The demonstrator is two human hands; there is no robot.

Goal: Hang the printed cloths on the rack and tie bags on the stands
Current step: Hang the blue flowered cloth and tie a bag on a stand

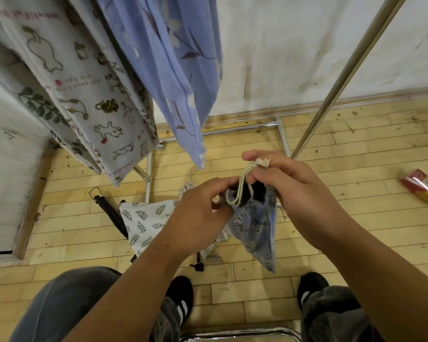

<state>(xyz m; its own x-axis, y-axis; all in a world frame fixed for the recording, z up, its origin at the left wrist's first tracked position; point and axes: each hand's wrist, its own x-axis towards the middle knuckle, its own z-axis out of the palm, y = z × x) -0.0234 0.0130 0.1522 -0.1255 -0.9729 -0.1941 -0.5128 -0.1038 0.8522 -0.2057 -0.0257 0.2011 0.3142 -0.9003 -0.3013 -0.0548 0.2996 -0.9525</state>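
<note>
A small blue printed drawstring bag (256,223) hangs between my hands above the wooden floor. My left hand (198,213) grips the bag's mouth on its left side. My right hand (289,183) pinches the cream drawstring (242,186) near its knotted end, with the cord looping down to the bag's opening. On the rack at the upper left hang a white cloth with animal prints (92,95) and a blue floral cloth (173,62). A white bag with a leaf print (143,218) lies on the floor below my left hand.
The rack's chrome base bars (232,130) lie on the floor by the white wall. A chrome pole (351,70) slants up at the right. A black stand (111,215) lies under the leaf bag. A red and yellow packet (421,186) sits at the far right. My shoes (181,299) stand below.
</note>
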